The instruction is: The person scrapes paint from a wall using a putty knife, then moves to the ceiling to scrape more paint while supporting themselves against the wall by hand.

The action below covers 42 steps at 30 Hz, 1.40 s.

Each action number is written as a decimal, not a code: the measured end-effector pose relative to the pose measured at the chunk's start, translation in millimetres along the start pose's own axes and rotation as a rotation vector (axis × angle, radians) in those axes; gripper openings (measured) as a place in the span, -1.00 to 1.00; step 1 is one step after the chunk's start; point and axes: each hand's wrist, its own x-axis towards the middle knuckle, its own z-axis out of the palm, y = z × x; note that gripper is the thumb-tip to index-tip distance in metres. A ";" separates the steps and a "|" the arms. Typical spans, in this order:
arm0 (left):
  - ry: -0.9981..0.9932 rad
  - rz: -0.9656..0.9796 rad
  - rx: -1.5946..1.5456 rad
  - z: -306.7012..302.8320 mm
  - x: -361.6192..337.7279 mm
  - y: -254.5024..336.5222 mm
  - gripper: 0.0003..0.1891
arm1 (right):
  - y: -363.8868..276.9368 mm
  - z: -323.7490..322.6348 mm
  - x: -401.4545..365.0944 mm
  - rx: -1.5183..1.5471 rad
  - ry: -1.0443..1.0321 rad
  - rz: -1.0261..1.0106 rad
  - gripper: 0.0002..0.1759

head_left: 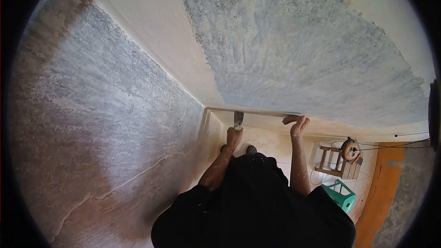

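My left hand (234,137) is closed around the handle of a putty knife (238,119). Its flat metal blade points up toward the wall, close to a narrow ledge (262,111) near the corner. My right hand (298,127) rests at the wall by the ledge's right part, thumb stretched to the left, with no tool visible in it. Pale specks cover both forearms. Ahead, the wall has a large rough grey patch (294,46) bordered by smooth cream coating (142,23).
Another mottled grey wall (115,124), marked by a pale jagged line, stands at left. On the floor at right are a wooden stool (330,161), a cable reel (351,150) with trailing cords and a green plastic stool (341,196). An orange strip (383,179) lies beyond.
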 end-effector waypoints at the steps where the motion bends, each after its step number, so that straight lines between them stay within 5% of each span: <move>1: 0.007 -0.018 -0.014 -2.0 1.7 3.3 -0.60 | 3.4 -0.7 3.6 0.021 0.010 0.002 0.06; 39: 0.075 0.068 0.137 -25.3 3.2 4.6 -0.62 | 13.1 3.6 -9.0 0.064 0.009 0.022 0.05; 42: 0.131 0.150 0.004 -26.4 -2.0 70.0 -0.62 | 15.5 3.9 3.4 0.076 0.023 -0.001 0.05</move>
